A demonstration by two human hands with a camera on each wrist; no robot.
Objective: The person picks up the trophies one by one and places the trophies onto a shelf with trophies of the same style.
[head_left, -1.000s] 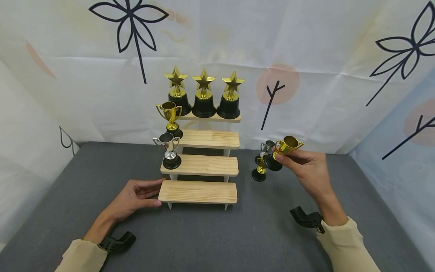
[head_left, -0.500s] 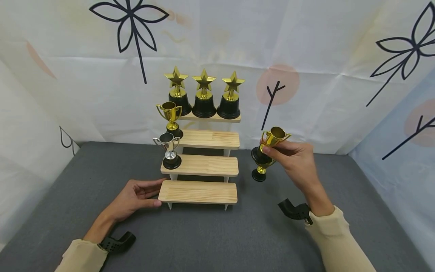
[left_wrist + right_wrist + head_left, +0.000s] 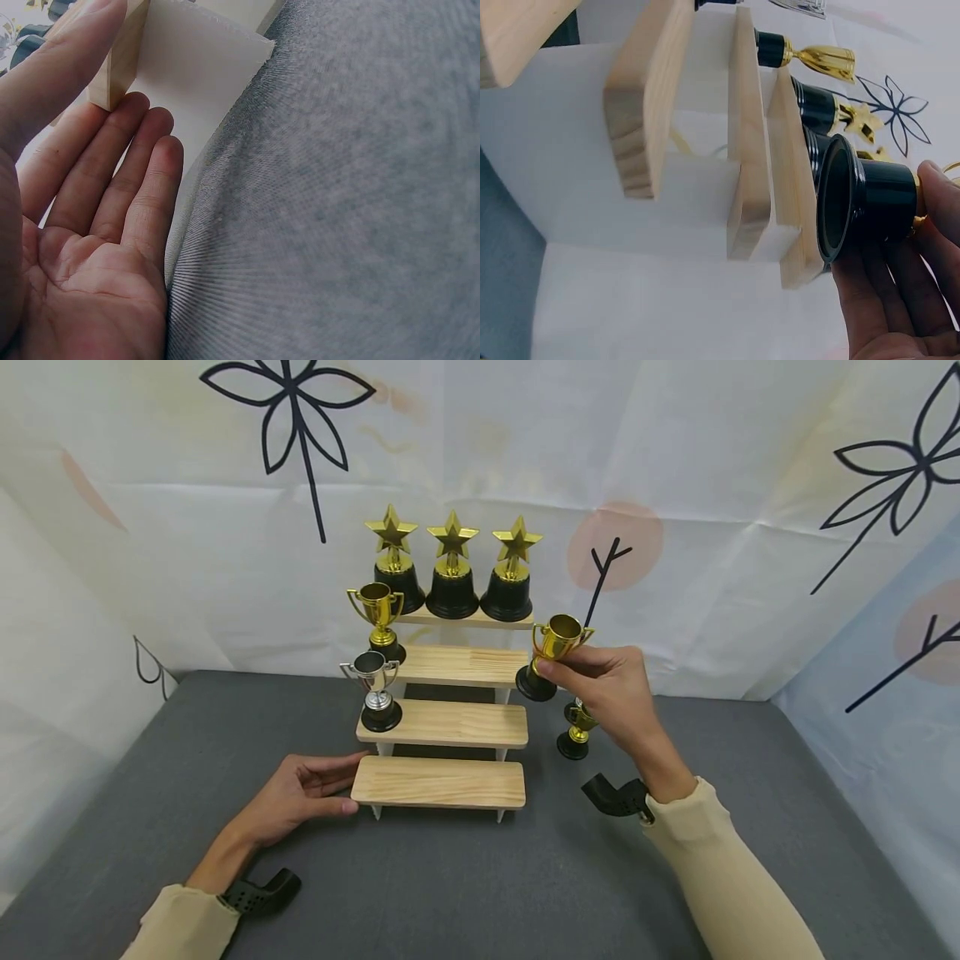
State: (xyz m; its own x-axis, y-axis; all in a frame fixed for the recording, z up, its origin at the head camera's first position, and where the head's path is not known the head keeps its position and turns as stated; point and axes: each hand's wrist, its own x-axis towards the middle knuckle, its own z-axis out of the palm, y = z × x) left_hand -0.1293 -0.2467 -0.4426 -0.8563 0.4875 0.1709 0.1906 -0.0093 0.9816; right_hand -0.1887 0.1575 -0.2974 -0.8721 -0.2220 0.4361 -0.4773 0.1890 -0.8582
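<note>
In the head view, the right hand has travelled left, bringing a gold trophy cup beside the right end of the wooden display stand; thumb and fingers pinch it. The left hand rests against the left end of the near shelf. The left wrist view shows its fingers straight, gripping nothing. In the right wrist view, the cup's black base seems just clear of the shelves.
</note>
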